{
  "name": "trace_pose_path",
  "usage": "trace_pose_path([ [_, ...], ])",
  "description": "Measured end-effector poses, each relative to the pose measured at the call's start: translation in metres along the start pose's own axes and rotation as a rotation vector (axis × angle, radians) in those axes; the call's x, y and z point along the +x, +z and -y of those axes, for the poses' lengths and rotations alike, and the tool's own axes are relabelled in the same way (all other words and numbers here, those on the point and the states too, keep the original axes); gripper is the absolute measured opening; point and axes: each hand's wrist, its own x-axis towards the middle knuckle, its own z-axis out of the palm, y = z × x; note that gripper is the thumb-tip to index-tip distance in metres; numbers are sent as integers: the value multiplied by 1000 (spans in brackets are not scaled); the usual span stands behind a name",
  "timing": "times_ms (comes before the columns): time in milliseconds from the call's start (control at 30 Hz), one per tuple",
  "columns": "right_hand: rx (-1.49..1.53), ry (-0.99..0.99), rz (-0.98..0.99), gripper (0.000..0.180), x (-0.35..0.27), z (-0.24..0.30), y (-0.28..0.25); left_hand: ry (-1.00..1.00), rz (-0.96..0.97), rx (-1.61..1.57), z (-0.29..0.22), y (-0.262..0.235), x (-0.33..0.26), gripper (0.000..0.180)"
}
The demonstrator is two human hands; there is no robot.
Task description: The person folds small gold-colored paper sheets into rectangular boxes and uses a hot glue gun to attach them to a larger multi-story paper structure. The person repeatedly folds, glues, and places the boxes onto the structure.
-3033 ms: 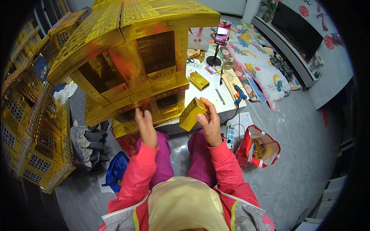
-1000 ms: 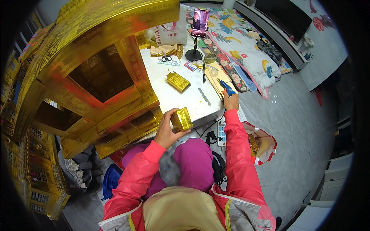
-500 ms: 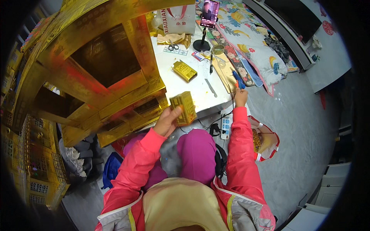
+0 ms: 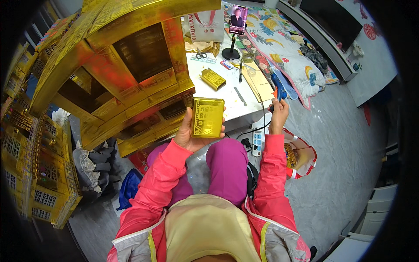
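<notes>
My left hand (image 4: 185, 134) is wrapped round a shiny gold cardboard box (image 4: 208, 118), thumb on one side and fingertips on the other. Its broad printed face is turned up toward me. To the right, my right hand (image 4: 279, 115) grips a blue glue gun (image 4: 279, 85) with an orange part, held by the table's right edge. A second gold box (image 4: 212, 79) lies on the white table with its flap end open. Close by the left hand stands a large gold paper house model (image 4: 144, 102) with window openings.
On the table (image 4: 220, 98) are a knife (image 4: 240, 96), a black pen (image 4: 240, 72), scissors (image 4: 200, 55), a tape roll (image 4: 248, 57) and a phone on a stand (image 4: 237, 21). A power strip (image 4: 257, 143) and a red-trimmed bag (image 4: 307, 157) are below. Another gold model (image 4: 43, 174) stands left.
The box in my left hand has turned so its broad face shows, and sits slightly higher. My right hand has moved right and a little nearer with the glue gun, which now points differently.
</notes>
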Motion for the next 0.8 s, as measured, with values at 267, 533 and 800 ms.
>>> trace_pose_path([
  [267, 325, 207, 285, 29, -35, 45, 8, 213, -199, 284, -5, 20, -20, 95],
  [533, 158, -43, 527, 31, -85, 111, 19, 608, -406, 1305, -21, 41, -30, 85],
  [800, -46, -287, 825, 27, -150, 185, 12, 814, -494, 1675, -36, 55, -40, 85],
])
